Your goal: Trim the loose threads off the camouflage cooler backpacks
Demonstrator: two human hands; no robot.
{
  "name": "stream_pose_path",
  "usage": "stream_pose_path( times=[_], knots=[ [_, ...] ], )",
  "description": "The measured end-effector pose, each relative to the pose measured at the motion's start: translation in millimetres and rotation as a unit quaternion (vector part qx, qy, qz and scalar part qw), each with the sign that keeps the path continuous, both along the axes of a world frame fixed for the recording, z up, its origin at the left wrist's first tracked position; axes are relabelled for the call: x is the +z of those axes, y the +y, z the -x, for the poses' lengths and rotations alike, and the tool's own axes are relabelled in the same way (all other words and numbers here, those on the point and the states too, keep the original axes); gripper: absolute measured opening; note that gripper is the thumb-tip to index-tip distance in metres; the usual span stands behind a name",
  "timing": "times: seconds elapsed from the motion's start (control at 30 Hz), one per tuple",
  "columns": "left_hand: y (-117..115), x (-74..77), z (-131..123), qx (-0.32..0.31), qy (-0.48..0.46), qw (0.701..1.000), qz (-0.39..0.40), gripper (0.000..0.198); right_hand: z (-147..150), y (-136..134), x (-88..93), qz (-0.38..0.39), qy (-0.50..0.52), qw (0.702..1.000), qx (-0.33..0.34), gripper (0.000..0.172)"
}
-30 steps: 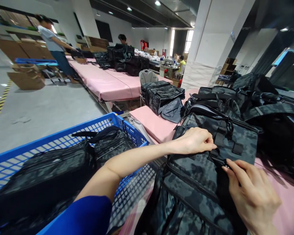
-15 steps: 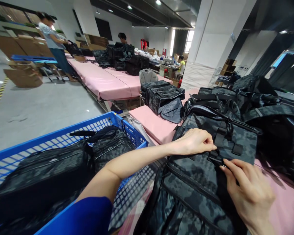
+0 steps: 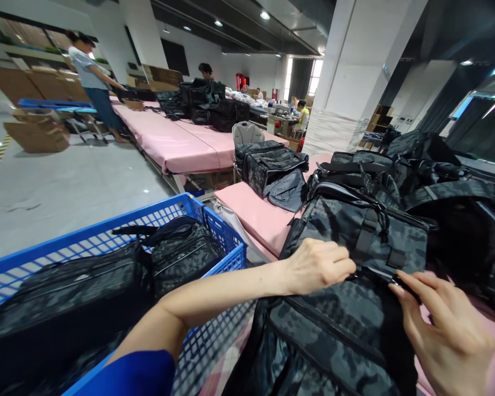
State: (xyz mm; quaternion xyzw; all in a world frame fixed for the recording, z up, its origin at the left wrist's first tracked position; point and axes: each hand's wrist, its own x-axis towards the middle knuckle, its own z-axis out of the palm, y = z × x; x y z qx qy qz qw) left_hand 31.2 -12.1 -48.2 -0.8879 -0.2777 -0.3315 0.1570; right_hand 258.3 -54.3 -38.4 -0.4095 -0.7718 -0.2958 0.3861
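A dark camouflage backpack [image 3: 334,324] lies in front of me on a pink-covered surface. Across it, a short black strap [image 3: 373,273] with a shiny edge stretches between my hands; whether a buckle sits on it I cannot tell. My left hand [image 3: 324,267] is closed on the strap's left end, knuckles up, its fingertips partly hidden. The other end is pinched between thumb and fingers of my right hand [image 3: 447,324]. A flat webbing strip [image 3: 367,228] runs down the backpack's upper panel, just above the hands.
On my left stands a blue plastic crate [image 3: 226,225] with camouflage bags [image 3: 82,286] inside. More bags [image 3: 457,187] pile up at right, and another bag [image 3: 272,165] sits ahead. Farther off are a long pink table [image 3: 177,137], a white pillar [image 3: 344,77] and a standing person [image 3: 93,77].
My right hand has moved right and slightly down, and my left hand a little left and down. The gap between them has widened, with the strap drawn out longer.
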Motion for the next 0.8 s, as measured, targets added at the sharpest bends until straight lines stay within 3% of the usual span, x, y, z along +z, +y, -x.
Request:
stream_pose_path(
  times=[0.27, 0.5, 0.67, 0.8],
  knots=[
    [-7.4, -0.1, 2.5, -0.028, -0.028, 0.989, -0.139, 0.025, 8.0, -1.7, 5.6, 0.002, -0.024, 1.0, 0.014, 0.02],
    [-5.5, -2.2, -0.2, -0.047, -0.074, 0.976, -0.199, 0.019, 10.0, -0.3, 4.7, 0.002, -0.016, 0.999, 0.032, 0.018],
    [-6.2, -1.7, -0.6, -0.057, -0.093, 0.974, -0.2, 0.017, 9.8, 8.2, 10.7, 0.033, 0.011, 0.997, 0.072, 0.012],
    [-7.2, -0.5, -0.6, -0.061, -0.101, 0.973, -0.2, 0.016, 9.8, 22.8, 24.6, -0.015, 0.025, 1.0, 0.008, 0.016]
  ],
)
